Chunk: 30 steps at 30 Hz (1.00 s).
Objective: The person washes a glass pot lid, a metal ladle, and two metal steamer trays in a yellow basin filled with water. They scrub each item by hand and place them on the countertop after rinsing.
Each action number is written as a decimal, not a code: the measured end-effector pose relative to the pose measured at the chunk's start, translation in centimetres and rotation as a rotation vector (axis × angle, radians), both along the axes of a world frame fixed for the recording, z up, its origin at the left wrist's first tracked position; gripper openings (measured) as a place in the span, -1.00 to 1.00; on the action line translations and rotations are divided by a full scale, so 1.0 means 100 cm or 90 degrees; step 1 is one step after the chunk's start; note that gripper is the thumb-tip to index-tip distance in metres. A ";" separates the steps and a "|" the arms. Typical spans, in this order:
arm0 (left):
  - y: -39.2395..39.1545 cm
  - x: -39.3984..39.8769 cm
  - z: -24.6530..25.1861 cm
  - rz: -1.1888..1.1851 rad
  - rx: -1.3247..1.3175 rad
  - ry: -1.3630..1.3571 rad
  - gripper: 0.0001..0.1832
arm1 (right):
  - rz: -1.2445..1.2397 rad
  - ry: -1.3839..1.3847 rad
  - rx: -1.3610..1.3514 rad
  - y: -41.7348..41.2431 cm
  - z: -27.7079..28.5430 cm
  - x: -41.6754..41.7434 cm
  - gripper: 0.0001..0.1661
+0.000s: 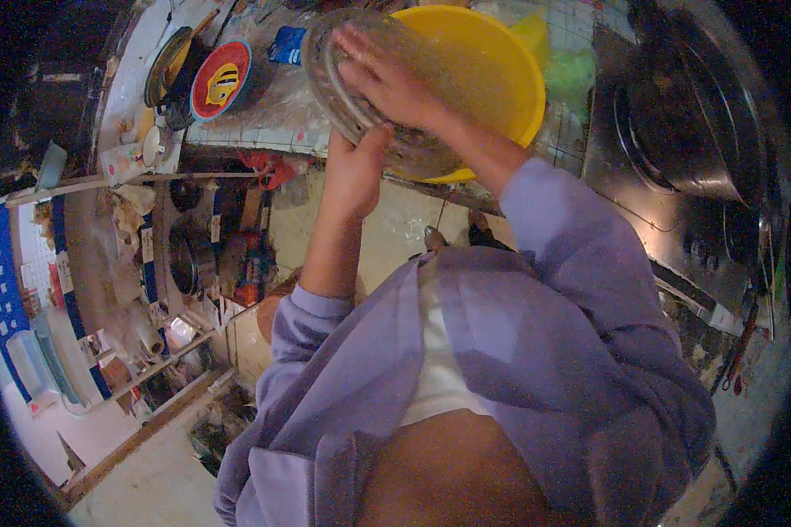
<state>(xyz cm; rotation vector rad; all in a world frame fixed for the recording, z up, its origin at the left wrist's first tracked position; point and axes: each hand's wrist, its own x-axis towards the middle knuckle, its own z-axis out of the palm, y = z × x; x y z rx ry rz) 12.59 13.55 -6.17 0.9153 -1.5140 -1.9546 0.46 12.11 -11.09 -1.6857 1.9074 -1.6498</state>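
My left hand (362,158) grips the near rim of a round, translucent or metallic vessel (409,148), its thumb over the edge. The vessel is held tilted above a large yellow plastic basin (501,85) on the tiled counter. My right hand (385,82) lies with spread fingers across the vessel's rim and inner side; blur hides whether it touches all along. What the vessel is made of, and whether it holds anything, I cannot tell.
Left on the counter (263,135) stand a red bowl (201,89) with a yellow item, a pan (161,69) and a blue packet (287,46). Green and yellow plastic bags (567,76) lie beyond the basin. A stove with a large wok (672,132) is at right; cluttered shelves (99,263) are at lower left.
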 end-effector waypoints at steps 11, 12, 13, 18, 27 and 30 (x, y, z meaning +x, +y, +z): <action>-0.016 0.020 0.025 -0.231 -0.520 -0.154 -0.69 | 0.155 -0.758 0.038 0.011 -0.030 -0.090 -0.25; -0.017 0.022 0.038 -0.270 -0.539 -0.222 -0.68 | 0.233 -0.816 0.042 0.034 -0.017 -0.087 -0.23; -0.016 0.023 0.045 -0.311 -0.557 -0.289 -0.66 | 0.287 -0.864 0.051 0.047 -0.012 -0.092 -0.26; -0.022 0.030 0.041 -0.425 -0.821 -0.201 -0.47 | 0.326 -0.919 0.045 0.089 -0.026 -0.114 -0.49; -0.031 0.043 0.017 0.046 -0.087 0.080 -0.54 | 0.173 -0.766 0.233 0.059 -0.060 -0.122 -0.68; -0.039 0.046 0.015 -0.022 0.294 0.275 -0.58 | 0.110 -0.642 0.259 0.045 -0.049 -0.100 -0.67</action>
